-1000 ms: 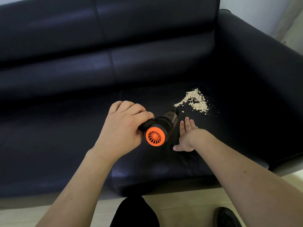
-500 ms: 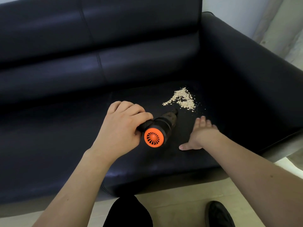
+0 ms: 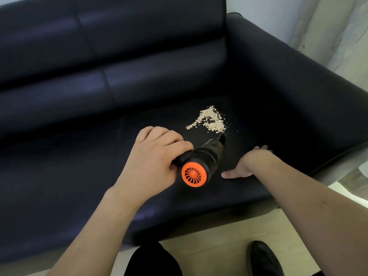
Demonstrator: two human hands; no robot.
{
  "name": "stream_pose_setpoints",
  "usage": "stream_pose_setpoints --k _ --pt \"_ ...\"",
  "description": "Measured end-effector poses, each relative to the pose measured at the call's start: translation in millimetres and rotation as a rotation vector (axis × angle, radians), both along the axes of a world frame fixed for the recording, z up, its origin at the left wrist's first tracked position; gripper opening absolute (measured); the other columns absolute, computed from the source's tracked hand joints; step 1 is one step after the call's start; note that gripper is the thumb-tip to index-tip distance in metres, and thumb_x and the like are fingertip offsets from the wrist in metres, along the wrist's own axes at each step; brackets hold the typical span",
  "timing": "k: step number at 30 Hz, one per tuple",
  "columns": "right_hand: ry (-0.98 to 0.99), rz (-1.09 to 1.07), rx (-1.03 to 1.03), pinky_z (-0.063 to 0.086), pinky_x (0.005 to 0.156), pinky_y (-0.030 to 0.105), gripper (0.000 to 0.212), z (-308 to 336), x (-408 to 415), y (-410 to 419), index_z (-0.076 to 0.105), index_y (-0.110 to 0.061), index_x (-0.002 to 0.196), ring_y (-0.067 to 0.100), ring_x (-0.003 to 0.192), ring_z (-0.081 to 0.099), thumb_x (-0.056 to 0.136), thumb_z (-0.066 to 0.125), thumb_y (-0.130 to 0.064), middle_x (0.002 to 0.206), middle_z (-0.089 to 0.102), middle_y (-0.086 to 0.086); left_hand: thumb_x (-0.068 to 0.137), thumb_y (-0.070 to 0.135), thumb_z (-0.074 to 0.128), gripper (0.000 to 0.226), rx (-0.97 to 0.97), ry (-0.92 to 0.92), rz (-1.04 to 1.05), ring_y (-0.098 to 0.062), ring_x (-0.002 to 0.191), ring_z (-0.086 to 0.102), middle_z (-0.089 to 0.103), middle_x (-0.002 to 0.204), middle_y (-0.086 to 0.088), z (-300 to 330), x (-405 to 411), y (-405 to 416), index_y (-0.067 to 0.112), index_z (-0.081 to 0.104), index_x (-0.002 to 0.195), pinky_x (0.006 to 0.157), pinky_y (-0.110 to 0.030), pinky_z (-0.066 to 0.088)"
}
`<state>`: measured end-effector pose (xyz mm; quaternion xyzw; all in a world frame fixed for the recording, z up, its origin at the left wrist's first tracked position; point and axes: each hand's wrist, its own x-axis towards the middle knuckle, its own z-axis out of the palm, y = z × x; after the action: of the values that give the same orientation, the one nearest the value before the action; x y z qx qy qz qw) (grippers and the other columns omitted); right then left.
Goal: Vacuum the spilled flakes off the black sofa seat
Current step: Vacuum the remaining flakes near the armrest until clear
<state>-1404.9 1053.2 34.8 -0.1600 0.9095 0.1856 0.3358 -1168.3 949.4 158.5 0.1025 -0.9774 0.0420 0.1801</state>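
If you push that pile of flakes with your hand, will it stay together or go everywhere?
Probably go everywhere. The flakes are small, loose bits, and a few already lie apart from the pile's edge. The sofa seat looks smooth and shiny, so they would likely slide easily. They look thin and light.

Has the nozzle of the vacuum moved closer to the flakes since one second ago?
Yes. The vacuum nozzle tip has moved forward and right across the sofa seat; it now sits at the near right edge of the flakes.
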Motion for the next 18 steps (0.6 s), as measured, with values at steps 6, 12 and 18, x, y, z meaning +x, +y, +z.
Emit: stream_pose_setpoints --k 6,12,18 --pt "0.037 -0.031 -0.066 0.012 0.124 0.05 0.163 12.7 8.6 8.3 -0.016 -0.004 0.156 0.041 0.153 -0.007 0.047 0.06 -0.099 0.165 -0.014 0.021 0.072 0.019 0.052 0.041 0.005 -0.005 -0.035 -0.02 0.104 0.054 0.064 0.103 0.013 -2.0 -9.1 7.0 0.031 0.069 0.107 0.099 -0.036 0.029" --pt "0.015 0.003 -0.08 0.008 0.125 0.049 0.155 22.6 13.6 18.0 -0.018 -0.003 0.155 0.038 0.153 -0.01 0.058 0.061 -0.094 0.164 -0.018 0.021 0.074 0.022 0.048 0.04 0.005 -0.022 -0.061 -0.021 0.103 0.055 0.064 0.103 0.013 -3.0 -24.3 12.4 0.031 0.069 0.107 0.098 -0.037 0.03" --pt "0.005 0.018 -0.099 0.004 0.123 0.049 0.159 18.3 12.8 22.4 -0.022 -0.004 0.154 0.035 0.153 -0.015 0.053 0.06 -0.096 0.163 -0.024 0.019 0.071 0.022 0.038 0.049 0.003 -0.042 -0.069 -0.021 0.102 0.055 0.063 0.102 0.013 -3.0 -36.5 12.9 0.031 0.07 0.107 0.098 -0.039 0.032"
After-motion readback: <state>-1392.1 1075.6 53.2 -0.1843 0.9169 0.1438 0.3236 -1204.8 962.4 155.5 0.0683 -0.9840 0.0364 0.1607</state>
